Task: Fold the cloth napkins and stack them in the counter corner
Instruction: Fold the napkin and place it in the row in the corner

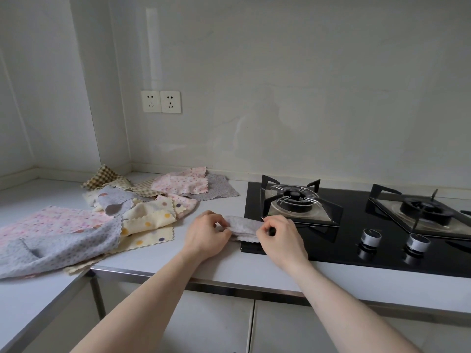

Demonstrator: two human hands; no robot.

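Note:
A small grey dotted napkin (244, 227) lies folded into a narrow strip on the white counter (158, 261), its right end over the hob's left edge. My left hand (207, 234) pinches the strip's left end and my right hand (279, 238) pinches its right end. To the left, several unfolded napkins lie in a loose heap: a cream one with coloured dots (150, 222), a pink and grey one (51, 235), a pink floral one (182, 183), a brown checked one (104, 177) near the counter corner (127, 171).
A black glass gas hob (331, 250) with two burners (295, 200) and two knobs (370, 236) fills the counter to the right. Two wall sockets (161, 101) sit above the heap. The counter's metal front edge (229, 285) runs below my forearms.

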